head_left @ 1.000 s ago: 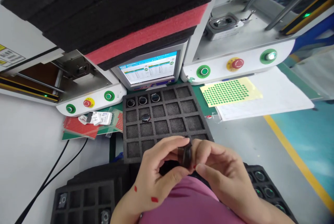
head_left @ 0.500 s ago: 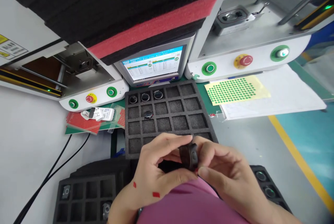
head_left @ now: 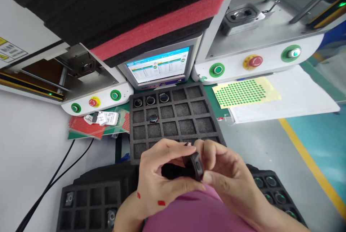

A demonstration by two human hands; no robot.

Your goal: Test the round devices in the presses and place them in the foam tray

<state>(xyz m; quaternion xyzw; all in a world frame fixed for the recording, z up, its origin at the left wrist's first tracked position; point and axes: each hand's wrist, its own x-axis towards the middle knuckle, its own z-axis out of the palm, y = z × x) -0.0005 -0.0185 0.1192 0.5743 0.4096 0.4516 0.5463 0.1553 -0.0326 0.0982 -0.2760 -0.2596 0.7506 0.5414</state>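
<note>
A dark watch case with a button on its side is held tilted on edge before my chest. My left hand grips it between the fingers above and the thumb below; two red sticker pieces lie on that hand's back and wrist. My right hand is closed against the right edge of the case, with its thumb tip low and curled fingers above. The fingers hide part of the case. Just beyond my hands lies a grey foam tray with several round watch cases in its pockets.
A monitor stands behind the tray, between two button-panel machines. Stacked black and red foam overhangs it. Green-dot stickers lie on papers at right, red sticker sheets at left. More foam trays flank me low down.
The watch case has tilted and shifted slightly left in my hands. A red speck seen at my right thumb tip no longer shows. More of the lower right tray has come into sight.
</note>
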